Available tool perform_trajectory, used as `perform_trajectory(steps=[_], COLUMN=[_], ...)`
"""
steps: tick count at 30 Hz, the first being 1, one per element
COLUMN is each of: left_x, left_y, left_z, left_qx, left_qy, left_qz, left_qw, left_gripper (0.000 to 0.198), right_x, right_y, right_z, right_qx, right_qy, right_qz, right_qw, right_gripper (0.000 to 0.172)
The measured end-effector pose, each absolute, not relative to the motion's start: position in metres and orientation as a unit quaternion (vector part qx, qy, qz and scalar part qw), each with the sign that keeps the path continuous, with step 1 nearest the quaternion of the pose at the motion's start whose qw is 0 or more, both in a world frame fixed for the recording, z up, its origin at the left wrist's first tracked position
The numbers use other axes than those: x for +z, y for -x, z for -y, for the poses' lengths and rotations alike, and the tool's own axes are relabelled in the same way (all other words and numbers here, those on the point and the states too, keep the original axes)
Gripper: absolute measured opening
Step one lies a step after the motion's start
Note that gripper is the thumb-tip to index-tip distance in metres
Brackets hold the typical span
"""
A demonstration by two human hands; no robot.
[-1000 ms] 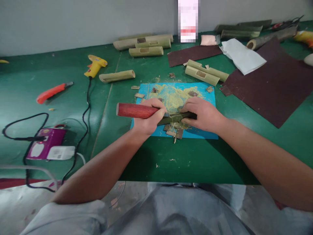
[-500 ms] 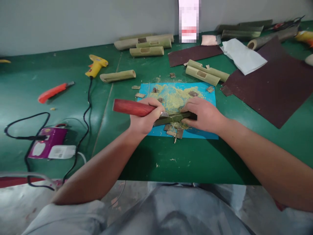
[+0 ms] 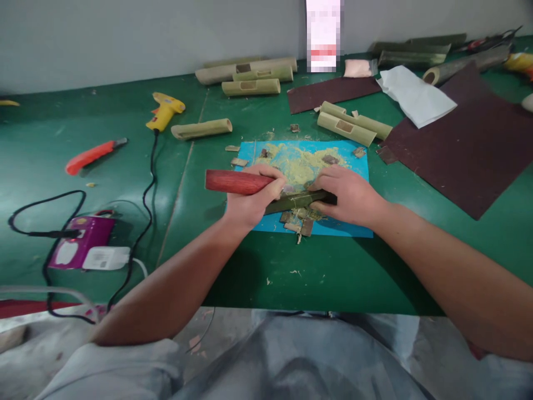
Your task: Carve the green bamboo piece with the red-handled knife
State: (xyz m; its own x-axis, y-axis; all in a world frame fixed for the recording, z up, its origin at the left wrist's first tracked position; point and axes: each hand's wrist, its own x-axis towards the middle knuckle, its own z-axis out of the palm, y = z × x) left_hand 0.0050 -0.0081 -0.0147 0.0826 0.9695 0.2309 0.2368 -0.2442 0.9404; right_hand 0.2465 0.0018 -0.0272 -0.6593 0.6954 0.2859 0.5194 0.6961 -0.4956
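Note:
My left hand (image 3: 250,200) is closed round the red wooden handle (image 3: 233,181) of a cutting tool whose blade end is hidden by my fingers. The tool's tip meets a dark green bamboo piece (image 3: 297,201) lying across a blue mat (image 3: 353,166). My right hand (image 3: 347,194) presses down on and grips that bamboo piece at its right end. Yellowish shavings (image 3: 297,161) and small dark offcuts (image 3: 303,225) cover the mat around both hands.
On the green table lie several cut bamboo tubes (image 3: 250,75), two more (image 3: 352,126), a yellow glue gun (image 3: 164,110) with its black cord, an orange utility knife (image 3: 94,155), a purple device (image 3: 81,250), brown sandpaper sheets (image 3: 466,144) and a white cloth (image 3: 416,94).
My left hand drew the red-handled tool a little to the left, then pushed it back right along the bamboo. The right hand stayed put.

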Motion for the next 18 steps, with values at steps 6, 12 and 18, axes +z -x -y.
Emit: perform_trajectory(steps=[6, 12, 18], left_x=[-0.0146, -0.0119, -0.01], left_y=[-0.0027, -0.0042, -0.0006], left_z=[0.0038, 0.0037, 0.0029], left_qx=[0.47, 0.457, 0.418], left_qy=[-0.663, -0.669, -0.688], left_qz=[-0.451, -0.455, -0.415], left_qw=[0.368, 0.371, 0.425], left_gripper=[0.012, 0.01, 0.005], right_x=[-0.0269, -0.0267, -0.0274], right_y=[-0.246, -0.2471, -0.2467], right_z=[-0.0022, -0.0028, -0.0035], right_qx=[0.195, 0.197, 0.212], right_qy=[0.341, 0.335, 0.333], right_qz=[0.89, 0.892, 0.887], right_qw=[0.231, 0.229, 0.241], right_gripper=[0.015, 0.017, 0.014])
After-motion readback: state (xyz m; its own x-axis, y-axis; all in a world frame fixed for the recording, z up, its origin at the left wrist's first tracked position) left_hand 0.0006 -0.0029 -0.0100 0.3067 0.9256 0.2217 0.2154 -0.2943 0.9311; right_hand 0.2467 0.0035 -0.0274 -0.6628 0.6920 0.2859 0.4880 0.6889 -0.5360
